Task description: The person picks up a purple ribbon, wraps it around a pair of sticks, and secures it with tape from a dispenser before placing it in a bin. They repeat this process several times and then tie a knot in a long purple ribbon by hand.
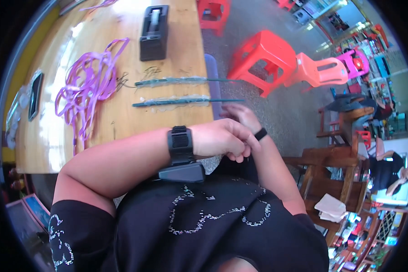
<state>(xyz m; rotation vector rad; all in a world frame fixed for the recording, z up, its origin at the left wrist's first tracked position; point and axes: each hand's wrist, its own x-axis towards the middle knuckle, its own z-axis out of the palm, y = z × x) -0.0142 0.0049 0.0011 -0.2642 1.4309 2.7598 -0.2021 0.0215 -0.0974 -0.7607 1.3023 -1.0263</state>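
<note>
My left hand (pixel 224 138) reaches across my front, with a black strapped device on its wrist. Its fingers are curled beside my right wrist, and what they may hold is hidden. Partly behind it, my right hand (pixel 242 115) has its fingers stretched loosely toward the table edge; a black band circles that wrist. Two thin dark green sticks, each partly wrapped in clear film, lie side by side on the table: the near stick (pixel 167 103) and the far stick (pixel 172 81). Their bare ends stick out past the right edge, the near one close to my right fingers.
On the wooden table (pixel 122 145) lie a heap of purple ribbon (pixel 88 86), a black tape dispenser (pixel 153 38) and a phone (pixel 35 96). Red plastic stools (pixel 270 50) stand on the floor to the right, with a wooden chair (pixel 331 158) nearer. Another person (pixel 388 170) is farther right.
</note>
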